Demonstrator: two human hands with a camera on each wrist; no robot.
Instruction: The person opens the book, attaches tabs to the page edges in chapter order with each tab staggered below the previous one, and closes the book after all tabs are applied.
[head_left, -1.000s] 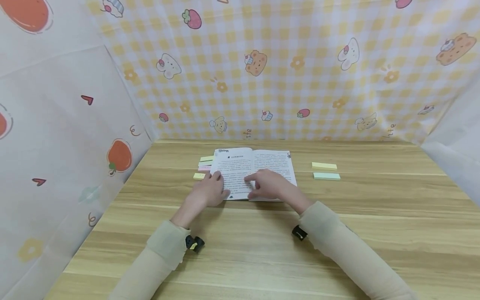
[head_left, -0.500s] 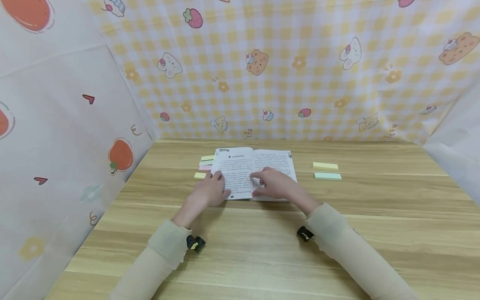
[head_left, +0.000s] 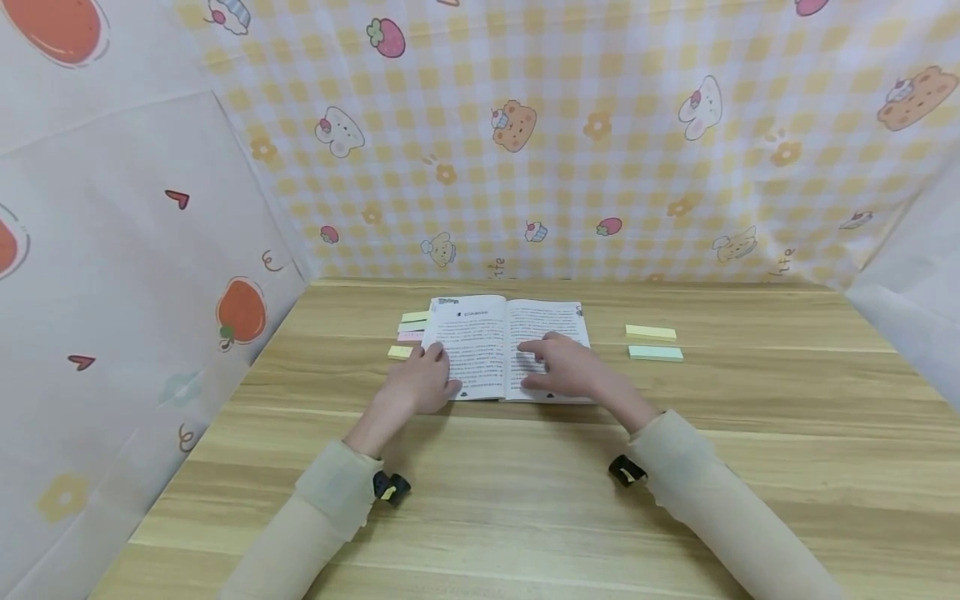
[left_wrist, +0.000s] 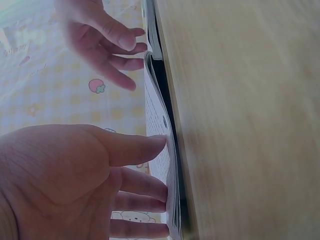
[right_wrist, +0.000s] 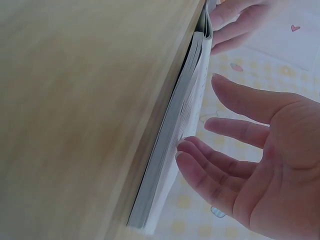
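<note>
An open book point(head_left: 480, 329) lies flat on the wooden table, its pages printed with lines of text. My left hand point(head_left: 422, 380) rests on the lower left of the left page, its fingers extended with their tips on the paper, as the left wrist view shows. Over the right page is my right hand point(head_left: 566, 368), index finger and thumb stretched toward the spine. In the right wrist view this hand point(right_wrist: 260, 155) has its last fingers loosely bent, their tips at the page, while the thumb is lifted off it. Neither hand grips anything.
Colored sticky-note strips stick out beside the book's left edge, among them a yellow one point(head_left: 400, 352). Right of the book lie a yellow strip pad point(head_left: 650, 332) and a mint green one point(head_left: 656, 353). A checkered cloth point(head_left: 562, 167) hangs behind the table point(head_left: 495, 508).
My right hand has slid right, from the spine area across onto the right page, uncovering more of the text near the fold. The left hand stays in place on the left page.
</note>
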